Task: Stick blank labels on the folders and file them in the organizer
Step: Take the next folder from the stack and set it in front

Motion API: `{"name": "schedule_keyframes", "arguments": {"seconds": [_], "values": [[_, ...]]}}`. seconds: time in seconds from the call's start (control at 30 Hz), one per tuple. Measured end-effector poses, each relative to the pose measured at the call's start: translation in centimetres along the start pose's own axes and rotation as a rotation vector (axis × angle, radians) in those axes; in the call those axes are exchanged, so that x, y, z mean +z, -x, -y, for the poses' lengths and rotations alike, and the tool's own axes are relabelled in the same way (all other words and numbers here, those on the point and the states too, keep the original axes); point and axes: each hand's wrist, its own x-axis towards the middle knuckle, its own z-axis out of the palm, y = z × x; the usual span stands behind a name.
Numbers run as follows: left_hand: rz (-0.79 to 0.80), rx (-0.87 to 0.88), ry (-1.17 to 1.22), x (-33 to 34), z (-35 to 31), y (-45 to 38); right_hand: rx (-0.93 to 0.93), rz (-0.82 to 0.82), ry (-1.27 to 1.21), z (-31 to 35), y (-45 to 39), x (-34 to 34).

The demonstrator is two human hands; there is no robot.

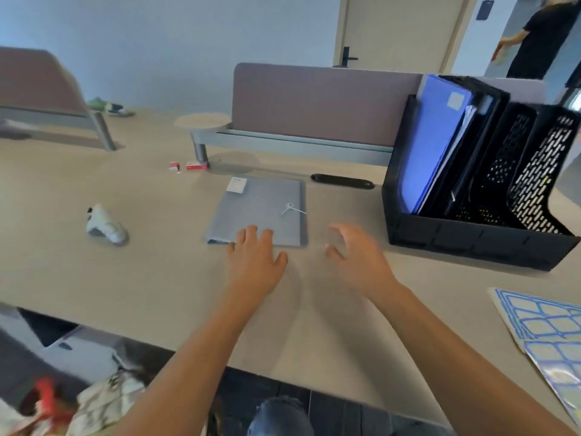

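On the worktop (151,272), a grey folder (261,209) lies flat near the middle, with a white label (236,185) stuck at its far left corner and a string tie on its cover. The left hand (254,262) lies palm down at the folder's near edge, its fingers (251,236) straight and spread, their tips resting on the cover and holding nothing. The right hand (358,256) hovers just to the right of the folder, apart from it, with fingers (339,229) wide and loosely curved around nothing; it is blurred.

To the right stands a black organizer (471,243) with several upright slots. A blue folder (434,143) leans in its leftmost slot, bearing a pale label near the top; the slots to its right show perforated walls. Two label sheets (540,322) with blue-bordered blanks lie at the near right edge of the worktop, partly cut off by the frame.

Between the grey folder and the organizer, a black oval grommet (342,181) sits in the surface. Two small red-and-white boxes (188,166) rest beyond the folder to the left, near a divider panel (314,102). A white crumpled object (105,226) lies well to the left. A person in dark clothes (540,36) stands far off near a door.
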Motion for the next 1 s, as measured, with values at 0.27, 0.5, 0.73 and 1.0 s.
{"name": "schedule_keyframes", "arguments": {"seconds": [0.27,0.5,0.73,1.0], "values": [[0.057,-0.008,-0.055,1.5,6.2,-1.1,-0.089,0.180,0.200,3.0,-3.7,7.3],[0.104,0.011,-0.005,2.8,6.8,-1.7,-0.097,0.243,0.303,2.0,-4.3,8.2],[0.111,0.055,-0.058,0.8,4.2,4.1,-0.062,0.257,0.261,1.6,3.0,5.4],[0.053,0.129,0.015,0.1,-3.0,13.3,-0.009,0.224,0.264,-0.4,17.5,1.2]]}}
